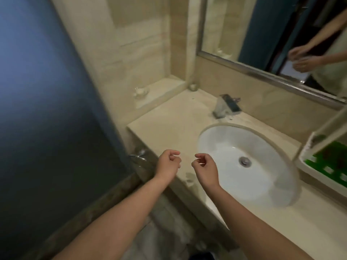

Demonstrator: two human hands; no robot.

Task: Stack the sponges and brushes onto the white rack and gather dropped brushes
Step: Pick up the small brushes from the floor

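Observation:
My left hand (167,164) and my right hand (205,168) hover side by side over the front edge of the beige counter (165,126), left of the sink. Both have fingers curled loosely inward and hold nothing. A white rack (308,162) stands at the right edge of the view, on the counter beside the basin. Something green (330,162) lies inside it, cut off by the frame edge and too blurred to name. No loose sponge or brush shows anywhere else.
A white oval sink (244,162) is set into the counter, with a chrome faucet (226,106) behind it. A raised ledge (159,91) at the back left holds a small clear dish. A mirror (272,34) hangs above. A dark blue door (47,109) fills the left.

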